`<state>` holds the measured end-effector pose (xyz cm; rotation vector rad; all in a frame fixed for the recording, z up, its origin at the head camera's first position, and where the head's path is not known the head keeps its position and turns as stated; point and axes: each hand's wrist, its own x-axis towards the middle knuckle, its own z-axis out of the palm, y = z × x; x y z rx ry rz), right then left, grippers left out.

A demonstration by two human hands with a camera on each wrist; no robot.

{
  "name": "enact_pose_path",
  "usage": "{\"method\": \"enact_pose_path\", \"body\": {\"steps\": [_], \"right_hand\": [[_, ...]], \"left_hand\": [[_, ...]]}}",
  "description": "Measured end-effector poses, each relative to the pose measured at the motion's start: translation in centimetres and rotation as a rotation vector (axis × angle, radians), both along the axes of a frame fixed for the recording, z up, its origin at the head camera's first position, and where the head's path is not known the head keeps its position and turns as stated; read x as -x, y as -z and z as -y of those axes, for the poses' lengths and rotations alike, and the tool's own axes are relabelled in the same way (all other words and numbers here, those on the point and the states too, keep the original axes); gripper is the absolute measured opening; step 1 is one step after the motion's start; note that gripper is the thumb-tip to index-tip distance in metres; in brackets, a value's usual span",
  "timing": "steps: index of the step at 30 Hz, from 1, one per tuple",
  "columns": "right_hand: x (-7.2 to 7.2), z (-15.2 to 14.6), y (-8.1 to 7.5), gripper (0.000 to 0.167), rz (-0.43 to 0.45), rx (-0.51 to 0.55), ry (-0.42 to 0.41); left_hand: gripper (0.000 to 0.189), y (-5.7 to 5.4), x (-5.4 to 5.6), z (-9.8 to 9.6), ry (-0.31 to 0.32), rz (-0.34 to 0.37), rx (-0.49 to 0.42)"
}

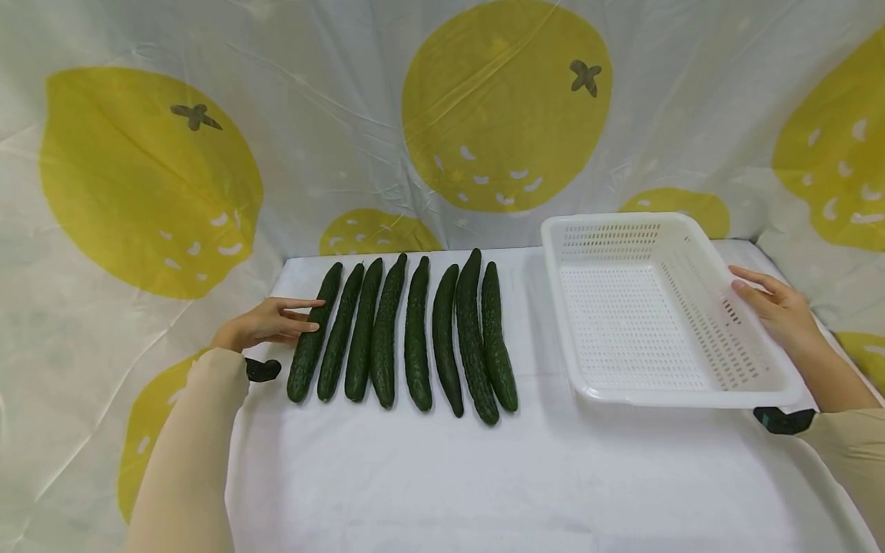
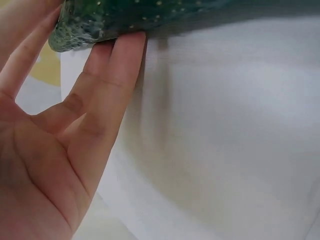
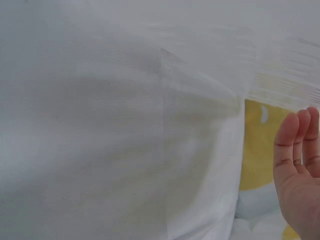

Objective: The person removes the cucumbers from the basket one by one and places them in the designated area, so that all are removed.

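Note:
Several dark green cucumbers lie side by side on the white cloth. At the left end of the row, my left hand (image 1: 273,320) touches the leftmost cucumber (image 1: 314,338) with extended fingers that reach onto its left side. Close up in the left wrist view, the fingertips (image 2: 131,45) meet the bumpy cucumber skin (image 2: 145,15). A white plastic basket (image 1: 629,330) with slotted walls stands to the right, with nothing in it. Beside its right rim is my right hand (image 1: 781,311), the fingers nearly straight and at the outer wall. Whether they press on it I cannot tell.
The white-clothed table (image 1: 429,484) ends at a back curtain (image 1: 332,146) printed with large yellow lemons. The other cucumbers (image 1: 418,334) stretch from beside the left hand toward the basket. Bare cloth lies in front of the row.

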<state>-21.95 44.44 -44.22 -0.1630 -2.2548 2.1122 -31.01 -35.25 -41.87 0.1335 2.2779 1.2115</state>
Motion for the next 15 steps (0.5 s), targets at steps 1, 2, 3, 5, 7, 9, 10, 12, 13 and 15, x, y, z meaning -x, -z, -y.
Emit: {"method": "enact_pose_path", "body": {"steps": [1, 2, 3, 5, 7, 9, 10, 12, 13, 15], "right_hand": [[-0.1, -0.1, 0.0, 0.034, 0.011, 0.027, -0.008], [-0.1, -0.2, 0.1, 0.034, 0.022, 0.064, -0.02], [-0.2, -0.4, 0.1, 0.035, 0.031, 0.093, -0.032], [-0.3, -0.9, 0.4, 0.037, 0.041, 0.186, -0.08], [-0.4, -1.3, 0.5, 0.041, 0.058, 0.188, -0.124], [-0.4, -1.8, 0.4, 0.045, 0.077, 0.085, -0.168], [-0.3, -2.1, 0.3, 0.047, 0.088, 0.012, -0.188], [-0.2, -2.6, -0.3, 0.052, 0.101, -0.186, -0.209], [0.0, -2.9, -0.6, 0.053, 0.1, -0.266, -0.215], [0.3, -3.2, -1.5, 0.056, 0.079, -0.42, -0.212]], "left_hand": [[0.071, 0.0, 0.0, 0.0, 0.003, 0.0, 0.001], [0.07, -0.1, 0.0, 0.0, 0.005, 0.002, 0.0], [0.07, -0.1, -0.1, 0.0, 0.016, -0.002, 0.0], [0.069, -0.1, -0.1, 0.0, 0.02, -0.004, -0.009], [0.069, -0.2, -0.2, 0.1, 0.024, -0.009, -0.022], [0.068, -0.3, -0.3, 0.2, 0.037, -0.014, -0.038], [0.068, -0.4, -0.3, 0.2, 0.035, -0.013, -0.043], [0.069, -0.6, -0.3, 0.1, 0.05, -0.01, -0.046], [0.068, -0.7, -0.2, 0.0, 0.058, -0.012, -0.041], [0.068, -1.2, -0.1, -0.2, 0.071, -0.023, -0.028]]}}
